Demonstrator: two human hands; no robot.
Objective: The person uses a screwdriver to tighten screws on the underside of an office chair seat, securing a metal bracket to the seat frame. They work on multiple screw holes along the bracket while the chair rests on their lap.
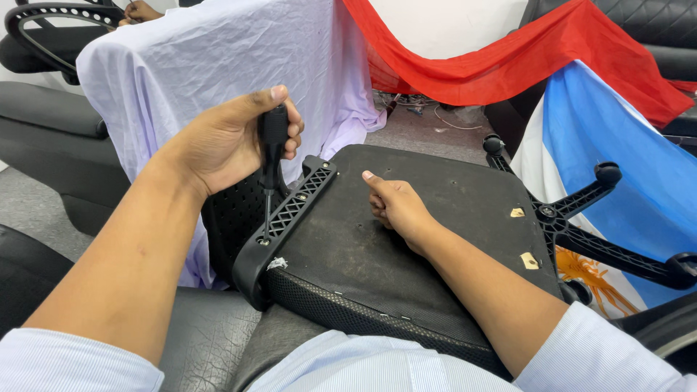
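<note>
- Left hand (231,138) is clenching the black handle of a screwdriver (272,156), fingers curling around it from the far side and the thumb lying along the top, pointing away from the person.
- Its forearm is rising from the lower left corner in a pale blue sleeve (72,363), wrist bending slightly so the tool is standing almost upright.
- The screwdriver's thin shaft is pointing down — its tip is meeting the black plastic bracket (283,218) near that bracket's lower end, where a screw hole is showing.
- That bracket is lying along the left edge of an upturned chair seat (406,239), a dark flat board with mesh fabric wrapping its near rim; the seat is resting across the person's lap.
- Right hand (396,207) is lying on the seat's underside near its middle, loosely curled, gripping nothing — the index finger is stretching toward the bracket and the other fingers are tucking under.
- Its forearm is coming in from the lower right, lying flat along the board, sleeve pushed up near the elbow.
- Black star-shaped chair base (581,225) is lying just beyond the seat's right edge, its castor ends sticking up.
- Lilac cloth (218,65) is draping over a chair behind the left hand; red cloth (508,58) and a blue-and-white cloth (617,145) are hanging further right.
- Another person's hand (139,11) is showing at the top left, beside a black curved armrest frame (58,18).
</note>
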